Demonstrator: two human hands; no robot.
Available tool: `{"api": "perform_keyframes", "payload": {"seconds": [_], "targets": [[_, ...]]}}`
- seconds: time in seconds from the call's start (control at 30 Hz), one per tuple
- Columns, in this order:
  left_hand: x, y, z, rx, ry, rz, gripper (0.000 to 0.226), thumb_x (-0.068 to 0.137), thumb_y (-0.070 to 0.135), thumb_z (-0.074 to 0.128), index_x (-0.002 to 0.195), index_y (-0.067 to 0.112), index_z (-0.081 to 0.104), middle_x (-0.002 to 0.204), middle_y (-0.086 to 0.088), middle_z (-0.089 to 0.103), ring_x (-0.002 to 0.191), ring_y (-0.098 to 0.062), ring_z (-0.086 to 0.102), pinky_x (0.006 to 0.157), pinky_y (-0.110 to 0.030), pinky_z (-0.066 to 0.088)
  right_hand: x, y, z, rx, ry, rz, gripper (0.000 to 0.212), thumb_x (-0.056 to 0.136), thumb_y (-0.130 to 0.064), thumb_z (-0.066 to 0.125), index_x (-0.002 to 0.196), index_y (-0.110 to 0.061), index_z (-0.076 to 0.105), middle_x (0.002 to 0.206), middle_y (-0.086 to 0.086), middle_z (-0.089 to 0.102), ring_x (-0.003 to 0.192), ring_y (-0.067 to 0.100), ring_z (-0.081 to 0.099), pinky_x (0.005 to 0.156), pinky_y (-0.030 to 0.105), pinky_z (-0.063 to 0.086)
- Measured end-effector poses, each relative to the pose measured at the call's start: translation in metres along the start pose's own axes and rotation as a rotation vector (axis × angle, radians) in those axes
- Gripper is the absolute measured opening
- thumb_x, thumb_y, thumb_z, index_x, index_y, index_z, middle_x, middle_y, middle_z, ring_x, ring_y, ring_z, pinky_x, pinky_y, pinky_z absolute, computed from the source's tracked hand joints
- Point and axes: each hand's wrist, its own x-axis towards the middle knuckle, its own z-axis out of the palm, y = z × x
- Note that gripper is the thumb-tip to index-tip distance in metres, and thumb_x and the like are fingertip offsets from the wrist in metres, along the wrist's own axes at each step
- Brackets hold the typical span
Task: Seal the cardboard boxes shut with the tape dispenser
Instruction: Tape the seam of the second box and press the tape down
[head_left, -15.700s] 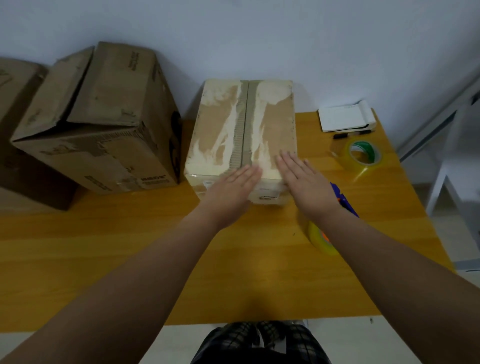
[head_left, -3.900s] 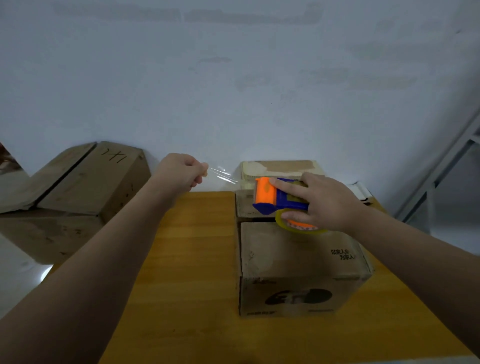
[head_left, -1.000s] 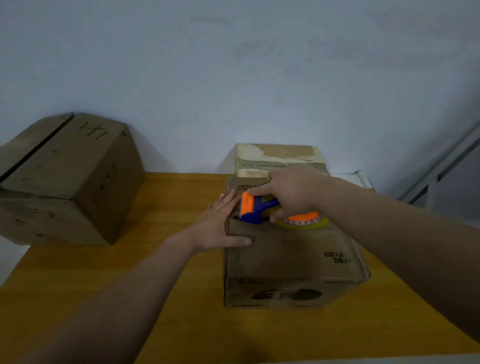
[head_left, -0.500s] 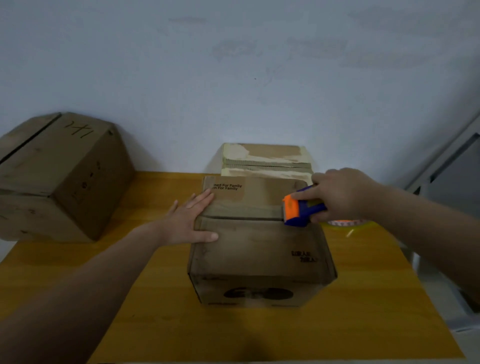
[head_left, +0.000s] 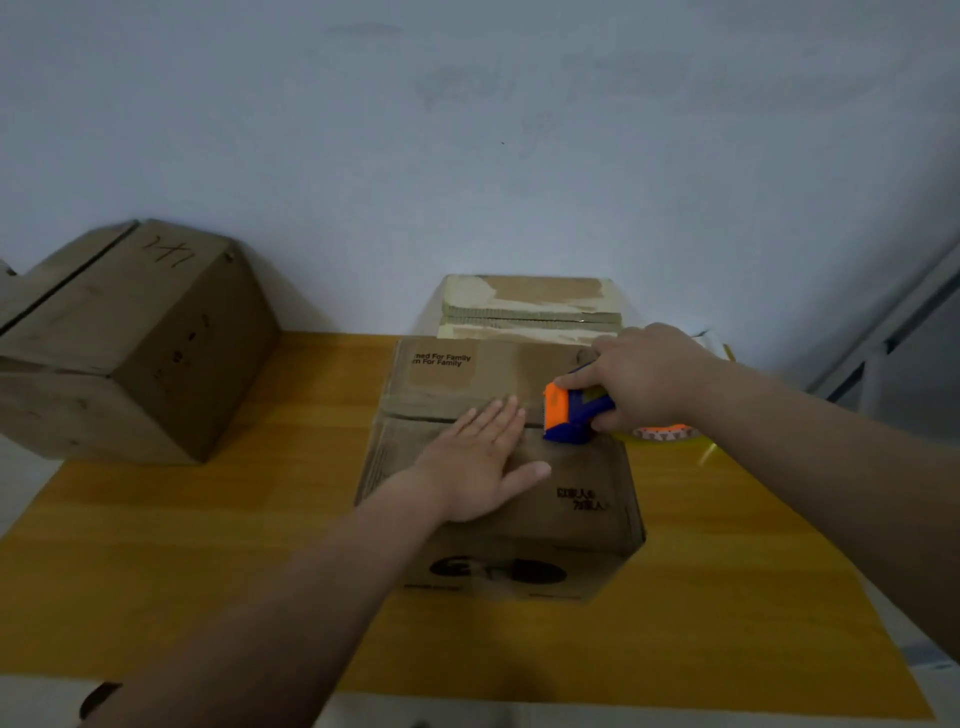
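Yellow wooden table (head_left: 208, 571), dim light | brown cardboard box (head_left: 571, 499) mid-table, left hand (head_left: 478, 467) flat, fingers straight, pressing its lid | right hand (head_left: 644, 379) grips orange-and-blue tape dispenser (head_left: 569, 415) on the seam's right part; sealing looks underway | behind: worn pale cardboard box (head_left: 530, 306), sealing unclear; large tilted cardboard box (head_left: 130, 338), flap gaping, likely untaped | blue-grey wall (head_left: 467, 130)

A yellow-orange wooden table (head_left: 208, 571) is seen across the lower frame, backed by a plain pale bluish wall (head_left: 467, 156). A white metal frame (head_left: 893, 332) is seen at the right edge, beyond the table's far corner. A small dark object (head_left: 98, 699), too cut off to identify, is caught bottom left, beside pale floor (head_left: 26, 483).
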Motion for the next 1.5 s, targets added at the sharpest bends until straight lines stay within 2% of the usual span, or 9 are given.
{"api": "perform_keyframes", "payload": {"seconds": [0.13,0.27,0.53,0.7,0.87,0.97,1.07,1.17,1.5], "targets": [[-0.025,-0.042,-0.003,0.076,0.010,-0.115,0.095,0.075,0.077,-0.006,0.149,0.018,-0.011,0.157,-0.001,-0.015,0.143,-0.010,-0.013,0.116,-0.032,-0.007,-0.001,0.000,0.000,0.040,0.010,0.001,0.060,0.082,-0.063,0.052,0.138,-0.054,0.032,0.104,-0.003,0.046,0.096,0.021,0.053,0.065,0.031,0.035],[-0.009,-0.019,0.004,0.087,0.121,-0.190,0.112,0.066,0.086,-0.003,0.150,0.012,-0.009,0.158,-0.008,-0.012,0.145,-0.017,-0.010,0.115,-0.034,-0.009,-0.004,0.001,0.003,0.027,0.029,-0.003,0.062,0.083,-0.065,0.051,0.140,-0.052,0.031,0.111,0.000,0.050,0.098,0.023,0.054,0.071,0.033,0.042],[0.012,-0.014,0.009,-0.013,0.222,-0.166,0.101,0.075,0.084,0.024,0.152,0.021,0.008,0.159,0.005,0.005,0.145,-0.009,0.001,0.118,-0.036,-0.004,-0.001,0.000,0.001,0.015,0.015,-0.029,0.065,0.082,-0.067,0.051,0.141,-0.051,0.029,0.115,0.001,0.049,0.101,0.023,0.054,0.070,0.033,0.041],[0.013,-0.013,0.010,-0.024,0.240,-0.170,0.097,0.077,0.082,0.025,0.152,0.021,0.011,0.159,0.005,0.009,0.144,-0.009,0.005,0.116,-0.030,-0.003,-0.001,0.004,0.000,0.051,-0.003,-0.032,0.064,0.083,-0.067,0.051,0.141,-0.051,0.029,0.109,0.000,0.048,0.097,0.021,0.053,0.066,0.032,0.037],[0.012,-0.013,0.009,-0.022,0.267,-0.165,0.094,0.079,0.080,0.026,0.151,0.021,0.014,0.159,0.004,0.011,0.145,-0.010,0.005,0.117,-0.034,-0.002,0.000,0.002,0.000,0.065,-0.022,-0.022,0.061,0.083,-0.066,0.051,0.139,-0.052,0.032,0.095,-0.002,0.039,0.095,0.022,0.053,0.071,0.035,0.045],[0.014,-0.006,0.009,-0.044,0.303,-0.166,0.100,0.075,0.084,0.023,0.149,0.017,0.019,0.159,-0.003,0.007,0.145,-0.014,0.001,0.118,-0.039,-0.004,0.001,0.005,0.001,0.070,-0.017,-0.017,0.061,0.083,-0.066,0.051,0.139,-0.052,0.032,0.088,-0.005,0.031,0.083,0.016,0.045,0.065,0.032,0.039],[0.019,0.004,0.012,-0.070,0.232,-0.155,0.120,0.059,0.095,0.009,0.150,0.016,0.007,0.159,-0.005,-0.010,0.144,-0.015,-0.013,0.116,-0.043,-0.012,0.001,0.008,0.004,0.073,-0.008,-0.012,0.062,0.084,-0.066,0.050,0.140,-0.053,0.029,0.086,-0.006,0.030,0.078,0.013,0.038,0.062,0.029,0.030],[0.025,0.004,0.014,-0.031,0.202,-0.155,0.125,0.052,0.098,0.006,0.149,0.022,-0.013,0.156,0.000,-0.020,0.142,-0.013,-0.021,0.114,-0.045,-0.016,0.000,0.009,0.005,0.073,-0.004,-0.021,0.063,0.084,-0.067,0.049,0.141,-0.052,0.028,0.089,-0.005,0.033,0.079,0.013,0.038,0.063,0.030,0.032],[0.034,-0.001,0.013,0.027,0.204,-0.148,0.125,0.051,0.099,0.003,0.150,0.023,-0.009,0.158,0.005,-0.014,0.142,-0.010,-0.017,0.114,-0.047,-0.014,0.001,0.008,0.006,0.065,0.011,-0.029,0.063,0.085,-0.066,0.048,0.142,-0.051,0.027,0.096,-0.001,0.041,0.080,0.015,0.036,0.066,0.031,0.035]]}}
